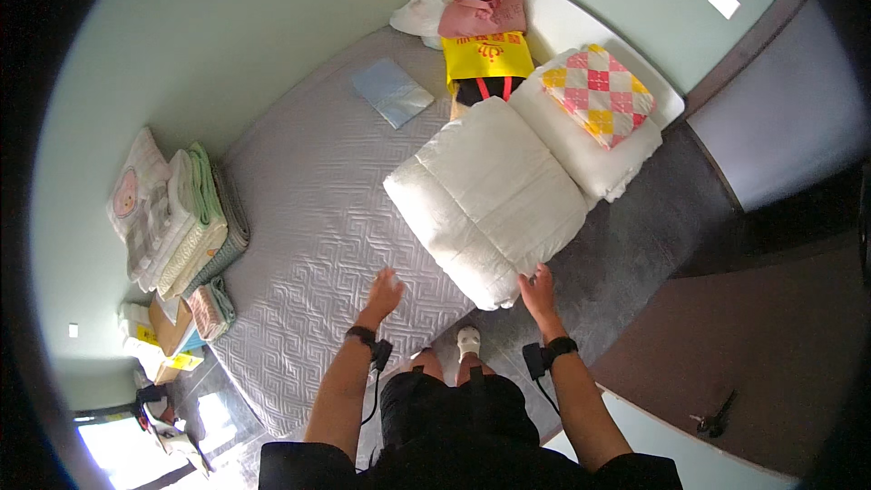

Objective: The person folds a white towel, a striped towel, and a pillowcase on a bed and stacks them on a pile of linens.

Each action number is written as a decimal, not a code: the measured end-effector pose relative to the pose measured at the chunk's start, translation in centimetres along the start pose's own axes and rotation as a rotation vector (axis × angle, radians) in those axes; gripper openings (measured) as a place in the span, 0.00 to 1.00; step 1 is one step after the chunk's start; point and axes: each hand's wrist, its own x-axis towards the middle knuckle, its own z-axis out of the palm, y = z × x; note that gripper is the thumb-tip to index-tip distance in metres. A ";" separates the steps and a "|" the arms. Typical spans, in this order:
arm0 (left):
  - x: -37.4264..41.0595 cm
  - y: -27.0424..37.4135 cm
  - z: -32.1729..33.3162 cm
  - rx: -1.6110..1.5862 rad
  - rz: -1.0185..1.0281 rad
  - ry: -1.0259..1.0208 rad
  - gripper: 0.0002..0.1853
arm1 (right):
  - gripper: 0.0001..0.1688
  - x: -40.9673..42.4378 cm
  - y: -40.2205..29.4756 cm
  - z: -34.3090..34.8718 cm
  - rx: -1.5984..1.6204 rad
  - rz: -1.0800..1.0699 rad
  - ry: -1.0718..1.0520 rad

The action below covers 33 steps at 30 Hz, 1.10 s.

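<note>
A thick white quilt [490,197], folded into a bulky square, lies on the bed by its right side. My right hand [539,289] is at the quilt's near right edge, its thumb and fingers against the white fabric. Whether it grips the fabric is not clear. To the left, my left hand [385,294] is over the grey quilted bed cover [320,238], apart from the quilt. Nothing shows in its slightly bent fingers. Beyond the quilt is a white pillow or folded bedding [544,105], with a pink, yellow and white checked folded cloth [602,95] on top.
A flat pale blue packet [393,94] lies on the bed. Near the white headboard [565,13] are a yellow bag [488,58] and a pink bag [484,12]. Folded blankets [184,218] stand stacked at the left wall. A brown door [721,347] is at my right.
</note>
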 end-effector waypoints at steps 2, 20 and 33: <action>2.1 5.7 -1.9 -0.013 0.047 -0.028 0.24 | 0.37 0.5 -3.3 0.5 -0.008 -0.145 -0.022; 29.6 8.2 -4.6 0.040 -0.027 -0.096 0.21 | 0.38 2.3 -3.6 2.4 -0.110 0.304 0.104; 37.7 -0.9 4.8 0.041 -0.034 -0.180 0.29 | 0.48 7.9 7.1 9.4 0.852 0.715 -0.162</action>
